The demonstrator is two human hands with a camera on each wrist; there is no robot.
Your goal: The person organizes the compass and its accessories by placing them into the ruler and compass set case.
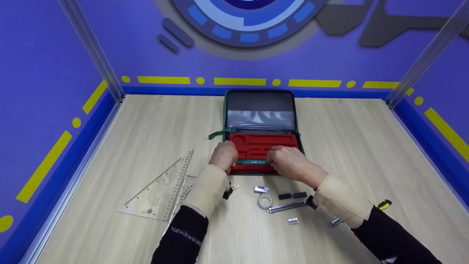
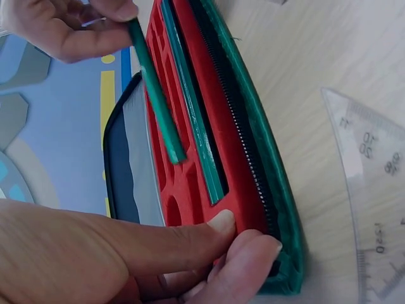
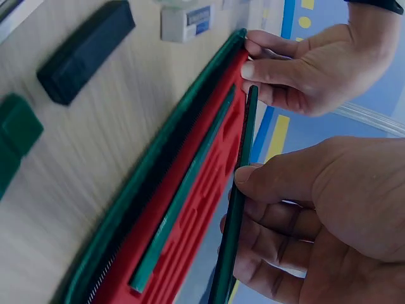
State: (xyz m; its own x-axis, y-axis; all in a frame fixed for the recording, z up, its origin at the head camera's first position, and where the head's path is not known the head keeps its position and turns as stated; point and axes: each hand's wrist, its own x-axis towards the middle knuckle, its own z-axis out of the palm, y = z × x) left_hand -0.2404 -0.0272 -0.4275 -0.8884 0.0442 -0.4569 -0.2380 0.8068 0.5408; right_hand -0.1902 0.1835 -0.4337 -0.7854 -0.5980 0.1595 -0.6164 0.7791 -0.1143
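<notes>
An open green zip case with a red moulded insert lies near the back wall, its lid laid back. My left hand pinches the insert's left end, thumb on the red surface in the left wrist view. My right hand holds a green pencil between thumb and fingers, tilted over the insert's slots. A second green pencil lies in the long slot near the front edge. The left wrist view shows the held pencil's lower end close over the shaped hollows.
Clear set squares and a clear ruler lie left. In front of the case are a boxed eraser, a marked ring, dark blocks, a metal compass and a sharpener. A yellow-black cutter lies right.
</notes>
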